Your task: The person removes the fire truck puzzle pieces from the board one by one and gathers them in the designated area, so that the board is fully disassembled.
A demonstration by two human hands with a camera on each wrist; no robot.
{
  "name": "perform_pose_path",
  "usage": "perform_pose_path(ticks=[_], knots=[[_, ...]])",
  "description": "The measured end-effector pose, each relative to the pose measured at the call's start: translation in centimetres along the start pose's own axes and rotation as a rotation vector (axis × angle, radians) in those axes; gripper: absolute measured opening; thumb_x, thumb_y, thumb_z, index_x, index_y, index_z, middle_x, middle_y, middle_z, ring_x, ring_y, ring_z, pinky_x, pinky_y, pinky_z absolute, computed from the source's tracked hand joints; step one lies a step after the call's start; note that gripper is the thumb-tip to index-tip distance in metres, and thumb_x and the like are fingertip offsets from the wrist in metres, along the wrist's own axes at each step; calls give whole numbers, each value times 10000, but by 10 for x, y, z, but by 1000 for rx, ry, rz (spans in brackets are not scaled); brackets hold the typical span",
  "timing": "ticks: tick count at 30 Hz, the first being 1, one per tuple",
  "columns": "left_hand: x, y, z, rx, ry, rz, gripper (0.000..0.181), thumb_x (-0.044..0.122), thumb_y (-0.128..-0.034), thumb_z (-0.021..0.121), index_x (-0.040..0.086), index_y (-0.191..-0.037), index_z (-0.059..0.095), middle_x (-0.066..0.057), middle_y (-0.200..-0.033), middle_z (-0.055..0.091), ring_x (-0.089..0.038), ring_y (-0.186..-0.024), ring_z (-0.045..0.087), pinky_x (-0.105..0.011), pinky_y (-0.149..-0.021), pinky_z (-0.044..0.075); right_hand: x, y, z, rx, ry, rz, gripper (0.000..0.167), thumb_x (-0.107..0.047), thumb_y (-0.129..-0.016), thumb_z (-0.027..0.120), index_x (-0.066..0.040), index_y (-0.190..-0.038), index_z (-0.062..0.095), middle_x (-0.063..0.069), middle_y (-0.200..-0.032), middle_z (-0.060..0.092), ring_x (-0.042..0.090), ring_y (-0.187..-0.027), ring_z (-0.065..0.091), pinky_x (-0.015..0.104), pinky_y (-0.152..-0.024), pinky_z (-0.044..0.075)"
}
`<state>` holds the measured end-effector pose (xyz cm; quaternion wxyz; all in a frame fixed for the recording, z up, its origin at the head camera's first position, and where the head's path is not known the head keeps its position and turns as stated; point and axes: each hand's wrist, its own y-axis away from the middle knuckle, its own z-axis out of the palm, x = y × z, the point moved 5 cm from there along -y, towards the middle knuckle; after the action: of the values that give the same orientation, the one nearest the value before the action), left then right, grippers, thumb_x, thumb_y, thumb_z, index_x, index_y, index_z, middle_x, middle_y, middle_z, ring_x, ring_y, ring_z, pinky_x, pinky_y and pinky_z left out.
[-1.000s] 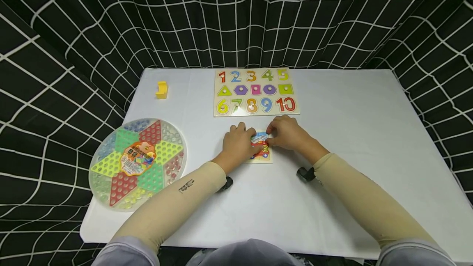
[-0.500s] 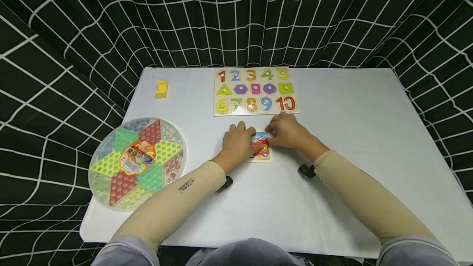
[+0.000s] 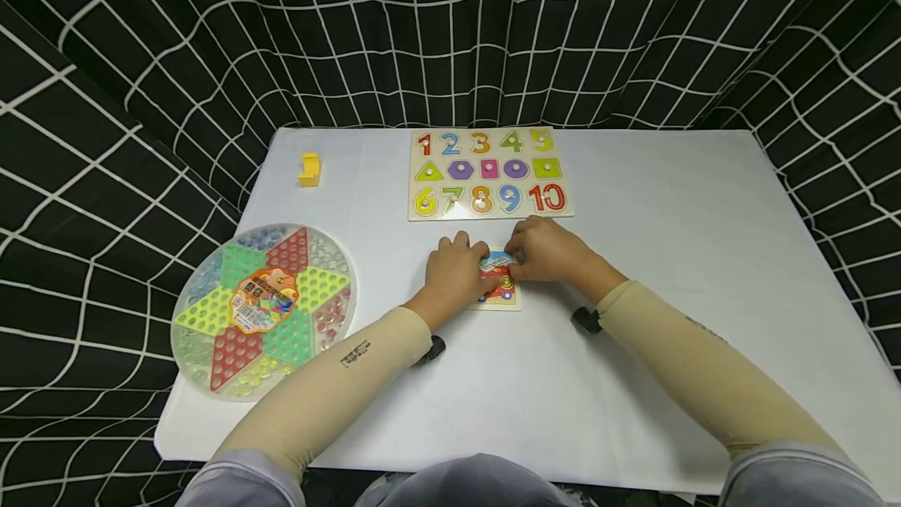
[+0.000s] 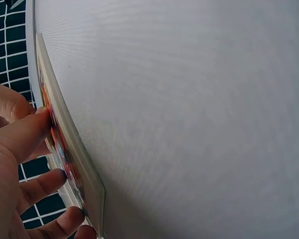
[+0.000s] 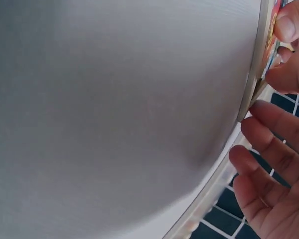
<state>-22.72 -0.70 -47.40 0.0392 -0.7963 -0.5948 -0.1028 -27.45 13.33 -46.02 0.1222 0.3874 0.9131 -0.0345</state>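
Nearest me, on the near side of the sm. puzzle (image 3: 505, 289), are my beige sleeves (image 3: 352, 343), w/ a black wrist cam (image 3: 586, 320) at each cuff, prob. strapped there to watch my fingers work. The puzzle itself, w/ a red vehicle pic, lies on the white cloth (image 3: 563, 413) btwn my hands, where both reach it w/o stretching. My L hand (image 3: 454, 276) covers the puzzle's L side, fingers spread and lightly bent over the edge, L thumb (image 4: 32, 124) laid on the pic; I'd say that's to stop the board sliding. My R hand (image 3: 545, 250) is at the puzzle's upper R: R thumb (image 5: 289, 25) and index (image 5: 286, 74) bent toward each other on the pic, a narrow gap btwn, other fingers loosely curved; can't tell if they pinch a piece or only press. Using just the tips prob. suits such sm. parts. Well L of the puzzle is the round marble board (image 3: 235, 354), likely parked there b/c it's big and would crowd my arms. Just beyond the puzzle, the number board (image 3: 468, 188) faces me, digits upright. Farther beyond and L of the puzzle: a yellow block (image 3: 310, 180). Behind all, the dark gridded curtain (image 3: 486, 45), prob. a plain backdrop.
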Motion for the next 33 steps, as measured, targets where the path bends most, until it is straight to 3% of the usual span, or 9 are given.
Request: perform_pose_path(ticks=[9, 13, 17, 20, 24, 28, 33], knots=[[1, -2, 2, 6, -16, 2, 586, 641, -810, 680, 209, -1204, 642, -36, -996, 486, -239, -827, 448, -363, -671, 430, 1, 0, -3, -30, -11, 23, 223, -274, -730, 755, -88, -853, 741, -33, -786, 610, 176, -771, 549, 344, -742, 465], [0, -2, 2, 4, -12, -5, 588, 640, -804, 688, 211, -1203, 640, -34, -995, 482, -239, -827, 443, -365, -674, 427, 7, 3, -1, -36, -44, 46, 282, -297, -744, 769, -93, -937, 737, -32, -864, 622, 170, -841, 560, 347, -804, 465], [0, -1, 1, 0, -8, -7, 580, 633, -809, 688, 216, -1208, 636, -34, -1002, 485, -242, -836, 449, -368, -680, 430, 8, 5, 1, -5, -32, 5, 360, -311, -757, 776, -75, -1026, 746, -7, -933, 640, 197, -930, 582, 377, -891, 454], [0, -1, 1, 0, -4, -4, 570, 633, -813, 683, 218, -1201, 637, -34, -1001, 485, -244, -833, 451, -370, -678, 430, 7, 5, 1, 18, -13, -27, 328, -300, -751, 784, -72, -984, 755, 3, -914, 639, 211, -909, 585, 377, -872, 462], [2, -2, 2, -1, -4, 0, 577, 642, -811, 679, 219, -1201, 639, -35, -1011, 491, -245, -832, 456, -373, -680, 434, 10, 7, -2, 21, -9, -14, 315, -312, -730, 790, -84, -944, 752, -13, -891, 631, 197, -874, 575, 368, -839, 469], [4, -1, 2, 3, 6, 7, 587, 635, -811, 685, 210, -1215, 642, -38, -1013, 495, -245, -831, 456, -368, -676, 428, 27, 24, -10, 37, -31, 46, 300, -325, -723, 788, -104, -924, 746, -40, -880, 634, 172, -860, 566, 371, -839, 471], [1, 2, -1, 2, 16, -9, 593, 609, -813, 699, 196, -1235, 643, -40, -997, 493, -243, -817, 444, -357, -658, 415, 70, 68, -23, 26, -37, 205, 298, -319, -713, 818, -132, -936, 752, -60, -908, 653, 162, -887, 566, 399, -852, 471]])
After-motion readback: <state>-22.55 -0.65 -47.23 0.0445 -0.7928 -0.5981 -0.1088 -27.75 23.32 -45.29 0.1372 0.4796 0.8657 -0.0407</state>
